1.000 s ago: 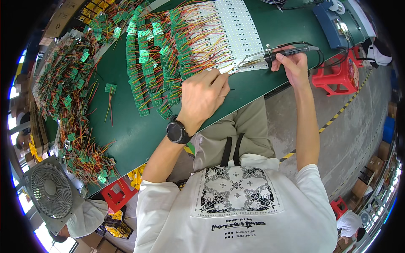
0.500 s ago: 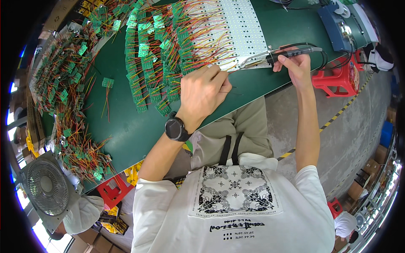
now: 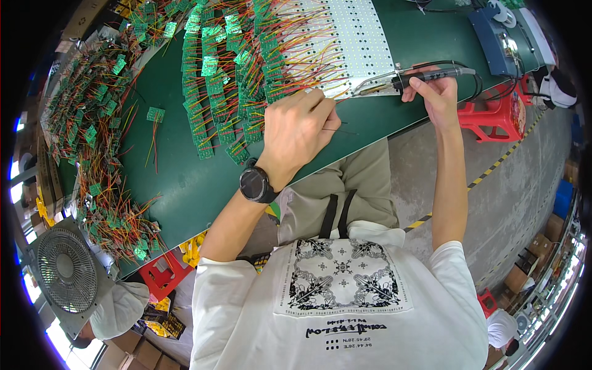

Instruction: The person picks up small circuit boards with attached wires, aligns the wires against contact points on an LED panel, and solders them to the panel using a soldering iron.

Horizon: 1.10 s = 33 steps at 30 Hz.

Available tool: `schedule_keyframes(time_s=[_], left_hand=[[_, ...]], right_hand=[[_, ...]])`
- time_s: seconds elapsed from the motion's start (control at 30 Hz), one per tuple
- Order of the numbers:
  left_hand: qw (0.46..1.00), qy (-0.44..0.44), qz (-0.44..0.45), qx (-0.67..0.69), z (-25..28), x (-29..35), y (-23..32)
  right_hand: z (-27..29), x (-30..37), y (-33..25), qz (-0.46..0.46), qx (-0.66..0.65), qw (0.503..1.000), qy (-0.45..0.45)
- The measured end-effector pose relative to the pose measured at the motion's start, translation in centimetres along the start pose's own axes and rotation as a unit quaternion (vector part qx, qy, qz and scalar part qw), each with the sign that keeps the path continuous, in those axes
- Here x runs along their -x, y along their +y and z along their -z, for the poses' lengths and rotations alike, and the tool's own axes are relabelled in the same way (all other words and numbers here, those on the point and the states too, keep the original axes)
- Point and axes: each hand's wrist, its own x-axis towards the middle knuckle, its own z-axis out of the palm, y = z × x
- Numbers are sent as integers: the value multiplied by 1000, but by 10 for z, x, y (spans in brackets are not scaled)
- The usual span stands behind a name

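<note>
My right hand (image 3: 435,97) grips a black soldering iron (image 3: 425,78) with a thin metal feed tube beside its tip. That tip is over the near edge of a white panel (image 3: 364,43) dotted with small light chips. My left hand (image 3: 299,132), with a black watch on the wrist, is closed at the panel's near left corner. Its fingertips are pressed together close to red and yellow wire ends (image 3: 327,92); what they hold is hidden. Left of it lie rows of green circuit boards (image 3: 193,92), their wires running onto the panel.
A heap of wired circuit boards (image 3: 92,135) covers the green table's left side; a single board (image 3: 155,115) lies apart. A blue soldering station (image 3: 493,40) with a solder reel stands at right. Beyond the table are red stools (image 3: 496,117), a fan (image 3: 66,265) and other people.
Both hands stay almost in place. The right hand and soldering iron have shifted slightly to the right, and the whole view has moved a little.
</note>
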Motion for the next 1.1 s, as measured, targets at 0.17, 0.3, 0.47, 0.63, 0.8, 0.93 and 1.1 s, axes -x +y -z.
schedule_keyframes(time_s=[0.17,0.3,0.47,0.63,0.8,0.93,1.1], left_hand=[[1000,-1,0,-1,0,0,0],[1000,5,1,1,-1,0,1],[1000,7,4,-4,-2,1,-1],[1000,4,8,0,-1,1,1],[1000,-2,9,2,0,2,-1],[1000,-7,9,9,0,2,-2],[1000,-7,9,7,4,1,0]], right_hand=[[1,0,0,-1,3,1000,-3],[2,0,0,-5,9,1000,-4],[2,0,2,5,2,1000,-4],[5,1,5,9,-1,1000,8],[3,0,6,13,-20,1000,18],[1,-1,4,10,-46,998,34],[0,-3,4,7,-56,997,54]])
